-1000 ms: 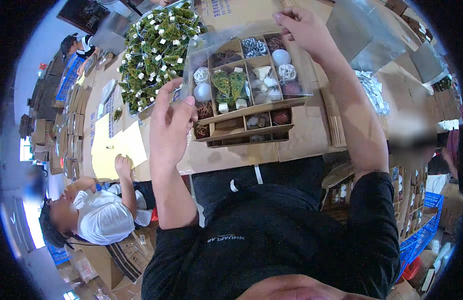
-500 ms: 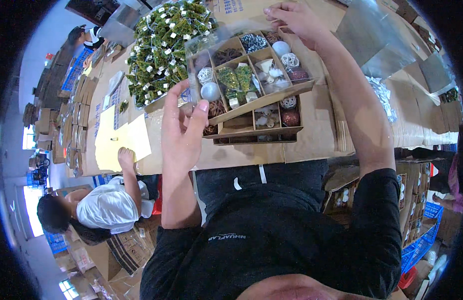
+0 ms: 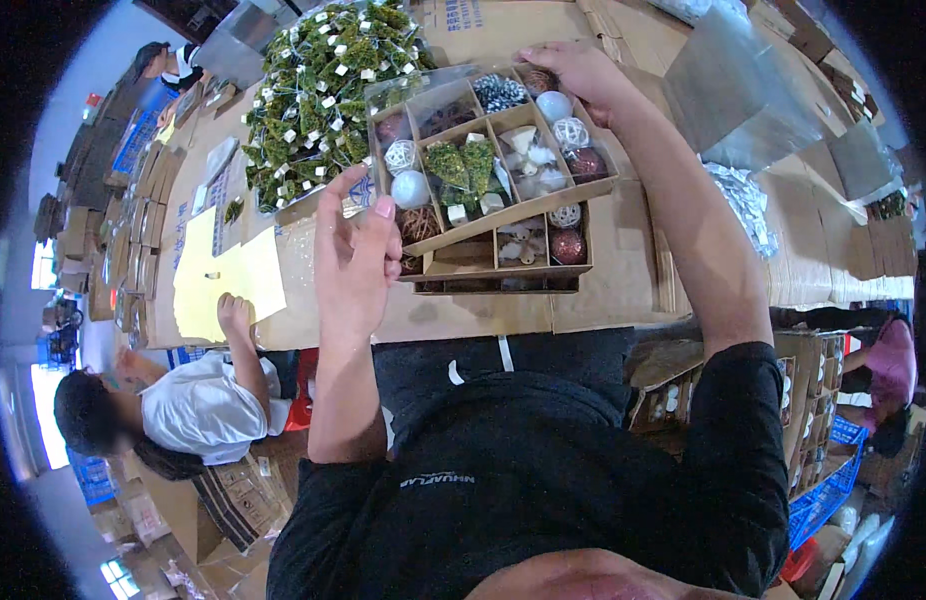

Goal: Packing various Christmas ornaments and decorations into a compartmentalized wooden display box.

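the tabletop (image 3: 613, 290) carries, near its front edge, a divided box (image 3: 503, 214) askew over a lower box (image 3: 463, 274); left hand (image 3: 353, 250) half-curled beside the upper's left edge, right hand (image 3: 571, 75), fingers bent, at its far right corner, grip unclear.

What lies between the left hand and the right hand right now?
In the head view, the upper divided ornament box lies between the left hand and the right hand.
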`<state>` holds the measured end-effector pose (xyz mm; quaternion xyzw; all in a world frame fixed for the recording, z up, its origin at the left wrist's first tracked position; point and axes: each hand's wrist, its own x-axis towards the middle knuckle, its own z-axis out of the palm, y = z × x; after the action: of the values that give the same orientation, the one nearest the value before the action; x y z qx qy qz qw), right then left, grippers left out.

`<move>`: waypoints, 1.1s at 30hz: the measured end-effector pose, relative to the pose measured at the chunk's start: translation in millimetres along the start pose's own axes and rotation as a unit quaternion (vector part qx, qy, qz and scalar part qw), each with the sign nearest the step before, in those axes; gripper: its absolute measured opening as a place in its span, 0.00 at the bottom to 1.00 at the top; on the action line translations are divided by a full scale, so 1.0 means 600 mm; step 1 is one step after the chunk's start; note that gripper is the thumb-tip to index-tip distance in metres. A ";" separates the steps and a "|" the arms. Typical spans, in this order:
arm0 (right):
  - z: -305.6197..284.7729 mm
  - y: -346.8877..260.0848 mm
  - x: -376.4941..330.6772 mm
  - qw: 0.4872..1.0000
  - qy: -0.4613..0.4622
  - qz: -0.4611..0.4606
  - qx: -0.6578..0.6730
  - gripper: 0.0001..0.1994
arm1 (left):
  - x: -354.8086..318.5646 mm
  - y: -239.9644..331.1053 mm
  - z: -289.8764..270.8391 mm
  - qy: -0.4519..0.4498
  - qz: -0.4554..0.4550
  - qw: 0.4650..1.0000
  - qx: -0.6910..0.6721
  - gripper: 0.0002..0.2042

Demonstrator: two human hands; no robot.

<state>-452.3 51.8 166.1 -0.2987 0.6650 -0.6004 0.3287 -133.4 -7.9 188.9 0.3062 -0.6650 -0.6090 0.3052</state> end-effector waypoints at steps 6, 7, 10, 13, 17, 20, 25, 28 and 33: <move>0.014 -0.035 -0.064 0.996 0.028 -0.085 -0.016 0.13 | -0.006 0.000 -0.021 -0.003 -0.029 0.998 -0.062 0.20; 0.011 -0.041 -0.074 0.994 0.028 -0.090 -0.050 0.14 | -0.001 0.001 -0.025 -0.015 -0.050 0.997 -0.048 0.21; 0.007 -0.039 -0.083 0.995 0.003 -0.062 -0.076 0.15 | 0.008 -0.001 -0.038 -0.024 -0.065 0.998 0.005 0.23; 0.015 -0.042 -0.092 0.981 0.007 -0.095 -0.170 0.16 | 0.016 0.020 -0.048 -0.007 -0.076 0.996 0.053 0.23; 0.016 -0.042 -0.101 0.966 0.014 -0.085 -0.246 0.16 | 0.023 0.038 -0.047 -0.023 -0.111 0.987 0.116 0.24; 0.023 -0.047 -0.114 0.957 0.021 -0.088 -0.275 0.18 | 0.028 0.037 -0.045 -0.048 -0.089 0.981 0.166 0.23; 0.026 -0.023 -0.112 0.923 0.057 -0.150 -0.350 0.24 | 0.026 0.032 -0.038 -0.056 -0.104 0.982 0.147 0.21; 0.032 -0.034 -0.119 0.888 0.048 -0.143 -0.435 0.28 | 0.026 0.040 -0.031 -0.055 -0.100 0.983 0.143 0.19; 0.040 -0.027 -0.119 0.830 0.046 -0.179 -0.526 0.35 | 0.045 0.048 -0.019 -0.075 -0.044 0.974 0.210 0.22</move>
<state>-390.1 92.2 186.4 -0.5123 0.8295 -0.2213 -0.0221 -142.1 -34.0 219.6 0.3460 -0.7847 -0.4900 0.1564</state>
